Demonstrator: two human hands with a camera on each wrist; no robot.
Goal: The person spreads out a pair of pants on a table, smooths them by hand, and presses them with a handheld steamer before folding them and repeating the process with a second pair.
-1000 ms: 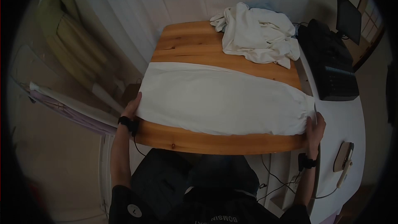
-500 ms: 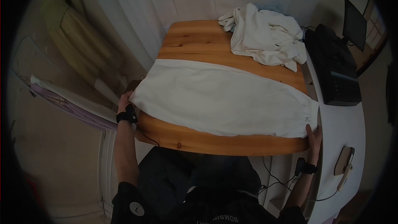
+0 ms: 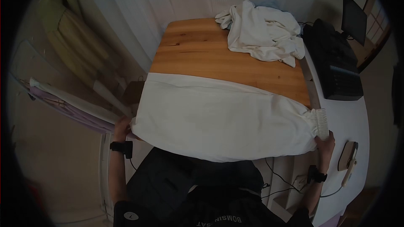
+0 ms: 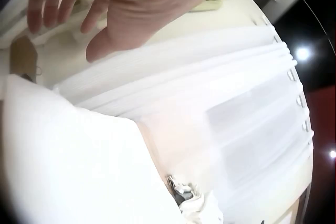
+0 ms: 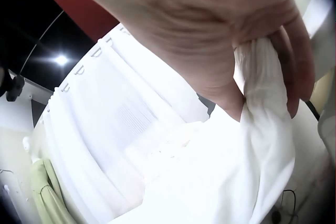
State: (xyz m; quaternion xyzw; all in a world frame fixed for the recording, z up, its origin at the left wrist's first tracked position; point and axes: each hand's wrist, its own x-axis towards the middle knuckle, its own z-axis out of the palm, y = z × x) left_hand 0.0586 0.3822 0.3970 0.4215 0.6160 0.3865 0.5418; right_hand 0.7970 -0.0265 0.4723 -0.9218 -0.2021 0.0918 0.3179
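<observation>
A white garment (image 3: 219,115) with a gathered elastic band (image 3: 322,122) at its right end lies flat across the table, its near edge draped over the front. At that band, my right hand (image 3: 326,145) pinches the cloth; the right wrist view shows the gathered fabric (image 5: 262,77) between thumb and fingers. My left hand (image 3: 122,128) is at the garment's left edge. In the left wrist view its fingers are spread and loosely bent, with nothing between them, and the white cloth (image 4: 79,161) lies below.
Crumpled white clothing (image 3: 263,31) is heaped at the back right of the wooden table (image 3: 189,48). Beyond the right side, a black case-like object (image 3: 334,63) and a cordless-looking handset (image 3: 348,159) sit on a white surface. A green dress (image 3: 75,38) hangs at the left, near white curtains.
The garment has slid toward me, so its near edge now covers the table's front edge. Both hands came nearer my body; the left hand no longer pinches the corner it held.
</observation>
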